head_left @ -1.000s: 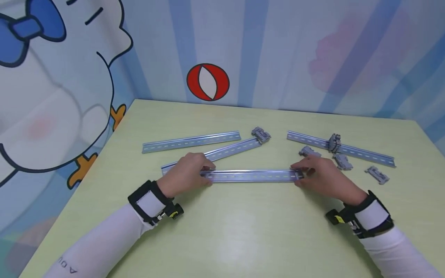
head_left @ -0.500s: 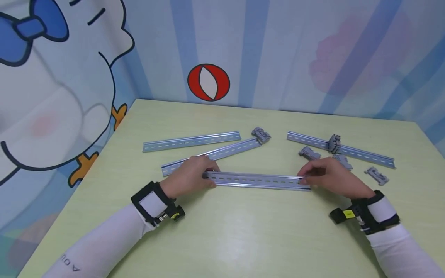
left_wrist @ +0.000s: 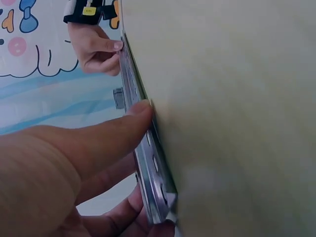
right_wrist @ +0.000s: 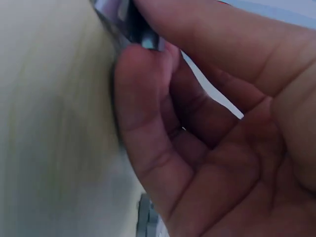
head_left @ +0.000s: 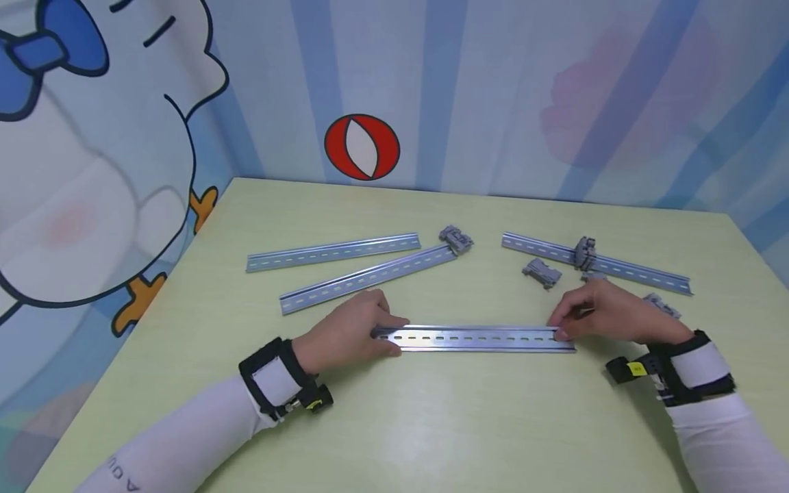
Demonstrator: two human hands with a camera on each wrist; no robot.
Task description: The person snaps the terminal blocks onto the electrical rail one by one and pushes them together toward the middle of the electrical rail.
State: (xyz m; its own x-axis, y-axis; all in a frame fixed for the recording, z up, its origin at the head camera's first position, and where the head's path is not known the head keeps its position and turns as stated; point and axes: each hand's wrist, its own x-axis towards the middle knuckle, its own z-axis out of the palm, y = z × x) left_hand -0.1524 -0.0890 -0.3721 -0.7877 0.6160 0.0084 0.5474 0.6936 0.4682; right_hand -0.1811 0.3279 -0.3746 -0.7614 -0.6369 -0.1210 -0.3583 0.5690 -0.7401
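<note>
A slotted metal DIN rail (head_left: 474,338) lies crosswise in front of the person, held at both ends. My left hand (head_left: 345,330) grips its left end, thumb on the near edge and fingers at the far edge. In the left wrist view, the thumb (left_wrist: 113,136) presses along the side of the rail, close over the tabletop. At the other end, my right hand (head_left: 610,313) pinches the rail between thumb and fingers. The right wrist view shows the rail tip (right_wrist: 150,39) between thumb and index finger.
Two more rails (head_left: 333,251) (head_left: 370,277) lie behind the left hand, one with a grey clip-like part (head_left: 456,239) at its end. Back right, another rail (head_left: 647,272) has a grey part (head_left: 584,253) standing on it. Several loose grey parts (head_left: 542,272) lie near the right hand.
Both hands have drawn the rail nearer to the person and a little to the right. Its slotted face now shows more brightly. The other rails stay where they were.
</note>
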